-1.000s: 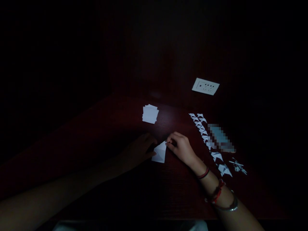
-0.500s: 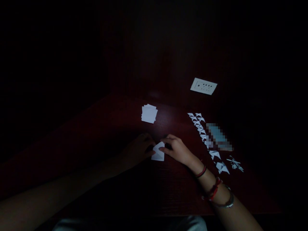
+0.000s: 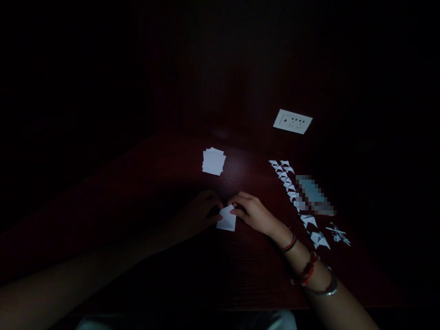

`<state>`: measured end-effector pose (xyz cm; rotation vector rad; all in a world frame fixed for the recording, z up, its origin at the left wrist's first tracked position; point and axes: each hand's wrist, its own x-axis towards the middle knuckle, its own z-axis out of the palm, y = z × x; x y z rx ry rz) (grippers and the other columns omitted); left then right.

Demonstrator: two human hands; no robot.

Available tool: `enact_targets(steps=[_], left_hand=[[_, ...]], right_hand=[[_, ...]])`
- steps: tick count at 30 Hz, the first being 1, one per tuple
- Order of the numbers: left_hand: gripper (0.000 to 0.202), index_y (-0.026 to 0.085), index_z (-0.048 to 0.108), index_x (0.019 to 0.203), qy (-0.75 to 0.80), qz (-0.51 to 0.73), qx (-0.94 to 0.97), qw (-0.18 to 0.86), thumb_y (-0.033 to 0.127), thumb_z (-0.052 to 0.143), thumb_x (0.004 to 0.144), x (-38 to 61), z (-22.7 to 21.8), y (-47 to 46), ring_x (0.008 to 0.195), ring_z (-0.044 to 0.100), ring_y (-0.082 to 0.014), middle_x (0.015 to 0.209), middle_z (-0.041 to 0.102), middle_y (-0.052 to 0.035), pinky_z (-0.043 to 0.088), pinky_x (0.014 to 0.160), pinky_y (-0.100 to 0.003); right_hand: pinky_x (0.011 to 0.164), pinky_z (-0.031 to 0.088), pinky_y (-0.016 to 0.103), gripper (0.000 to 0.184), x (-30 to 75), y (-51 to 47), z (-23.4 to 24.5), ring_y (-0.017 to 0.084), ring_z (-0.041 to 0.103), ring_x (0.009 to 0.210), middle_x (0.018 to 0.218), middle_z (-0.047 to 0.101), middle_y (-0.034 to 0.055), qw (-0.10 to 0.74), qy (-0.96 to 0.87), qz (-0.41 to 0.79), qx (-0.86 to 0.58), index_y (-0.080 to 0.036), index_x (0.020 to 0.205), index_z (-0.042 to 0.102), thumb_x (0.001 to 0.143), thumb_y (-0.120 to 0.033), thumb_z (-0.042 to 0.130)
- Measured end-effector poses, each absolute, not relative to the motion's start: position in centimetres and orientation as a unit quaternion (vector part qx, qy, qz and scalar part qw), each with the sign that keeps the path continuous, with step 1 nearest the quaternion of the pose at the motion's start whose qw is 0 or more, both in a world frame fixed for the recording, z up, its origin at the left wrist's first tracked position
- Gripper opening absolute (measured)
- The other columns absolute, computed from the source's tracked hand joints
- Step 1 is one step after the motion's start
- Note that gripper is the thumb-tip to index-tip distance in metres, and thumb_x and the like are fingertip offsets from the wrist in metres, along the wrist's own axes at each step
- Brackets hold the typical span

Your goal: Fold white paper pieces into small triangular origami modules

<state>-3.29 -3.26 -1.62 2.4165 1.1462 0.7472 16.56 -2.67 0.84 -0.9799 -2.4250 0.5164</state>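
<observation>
A small white piece of paper (image 3: 227, 220) lies on the dark red table, with a faint crease across it. My left hand (image 3: 207, 206), in deep shadow, grips its left side between thumb and fingers. At the upper right edge my right hand (image 3: 252, 211) pinches the same paper, thumb on top and fingers curled at the far edge. Beyond both hands sits a loose stack of square white paper sheets (image 3: 213, 162). To the right runs a line of small folded white paper pieces (image 3: 287, 183), with a larger folded piece (image 3: 319, 239) at its near end.
A blurred, pixelated bluish object (image 3: 314, 195) lies right of the folded pieces. Near it is a small heap of thin white strips (image 3: 338, 234). A white socket plate (image 3: 293, 122) is on the wall behind. The dark red table (image 3: 271, 270) is dimly lit.
Both hands stay on the paper with only slight finger movement. The paper's far edge has shifted a little under the fingers. The view has moved very slightly.
</observation>
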Motion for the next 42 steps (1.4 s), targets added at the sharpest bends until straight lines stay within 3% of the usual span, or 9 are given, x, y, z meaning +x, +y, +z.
enact_targets(steps=[17, 28, 33, 36, 42], left_hand=[[0.024, 0.021, 0.055, 0.094, 0.424, 0.276, 0.848, 0.160, 0.033, 0.059, 0.074, -3.6, -2.2, -2.8, 0.098, 0.042, -0.0207, 0.106, 0.041, -0.0030, 0.037, 0.084, -0.033], [0.018, 0.021, 0.056, 0.091, 0.407, 0.292, 0.848, 0.175, 0.026, 0.059, 0.074, -3.9, -2.5, -2.8, 0.102, 0.041, -0.0199, 0.109, 0.040, -0.0026, 0.035, 0.088, -0.033], [0.017, 0.022, 0.056, 0.091, 0.400, 0.285, 0.854, 0.174, 0.025, 0.058, 0.074, -3.9, -2.4, -2.8, 0.102, 0.041, -0.0197, 0.108, 0.041, -0.0021, 0.035, 0.088, -0.033], [0.018, 0.021, 0.054, 0.094, 0.394, 0.284, 0.857, 0.171, 0.025, 0.056, 0.076, -3.9, -2.3, -2.9, 0.101, 0.043, -0.0192, 0.106, 0.044, -0.0026, 0.036, 0.088, -0.032], [0.047, 0.022, 0.042, 0.117, 0.433, 0.273, 0.837, 0.192, 0.034, 0.056, 0.075, -3.9, -2.1, -3.0, 0.105, 0.043, -0.0236, 0.118, 0.042, -0.0061, 0.038, 0.086, -0.035]], right_hand=[[0.076, 0.042, 0.024, 0.023, 17.1, -2.2, 0.3, 0.014, 0.052, 0.084, 0.090, 0.054, 0.0058, 0.208, -0.899, 0.185, -0.338, -0.016, 0.103, 0.056, 0.082, -0.019, 0.049], [0.068, 0.040, 0.022, 0.007, 16.6, -2.3, 0.7, 0.012, 0.049, 0.075, 0.082, 0.051, 0.0030, 0.216, -0.894, 0.186, -0.346, -0.016, 0.085, 0.052, 0.081, -0.013, 0.047], [0.065, 0.039, 0.021, 0.011, 16.6, -2.4, 0.7, 0.011, 0.049, 0.072, 0.078, 0.050, 0.0023, 0.212, -0.899, 0.184, -0.335, -0.017, 0.079, 0.052, 0.083, -0.013, 0.043], [0.064, 0.038, 0.021, 0.012, 17.0, -2.5, 1.4, 0.012, 0.048, 0.070, 0.076, 0.050, 0.0021, 0.240, -0.893, 0.171, -0.340, -0.017, 0.076, 0.051, 0.084, -0.016, 0.042], [0.063, 0.038, 0.022, 0.010, 17.9, -2.3, 2.7, 0.012, 0.048, 0.068, 0.073, 0.052, 0.0008, 0.371, -0.836, 0.169, -0.368, -0.017, 0.075, 0.049, 0.083, -0.022, 0.045]])
